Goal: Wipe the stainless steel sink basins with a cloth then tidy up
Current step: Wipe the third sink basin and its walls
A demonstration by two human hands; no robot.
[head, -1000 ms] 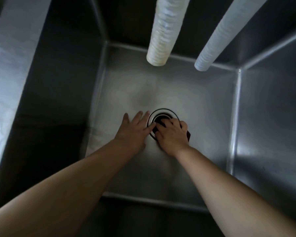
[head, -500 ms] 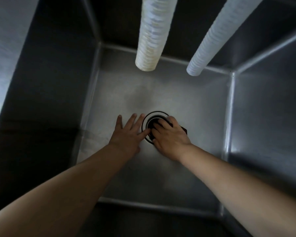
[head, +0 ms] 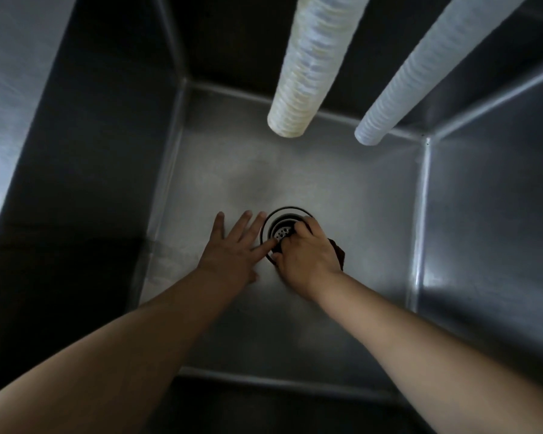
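I look down into a deep stainless steel sink basin [head: 342,195]. Its round drain [head: 282,229] with a perforated strainer sits at the middle of the floor. My left hand [head: 234,245] lies flat on the basin floor just left of the drain, fingers spread, its forefinger touching the drain rim. My right hand [head: 306,255] grips a dark cloth [head: 337,252] and presses it on the right side of the drain. Most of the cloth is hidden under the hand.
Two white corrugated hoses hang down into the basin from above, one [head: 308,73] over the middle and one [head: 420,79] to the right. Steel walls [head: 489,220] close the basin in on every side.
My right hand with the cloth has slid off the drain centre toward its right edge, uncovering the strainer. The left hand stays flat beside the drain.
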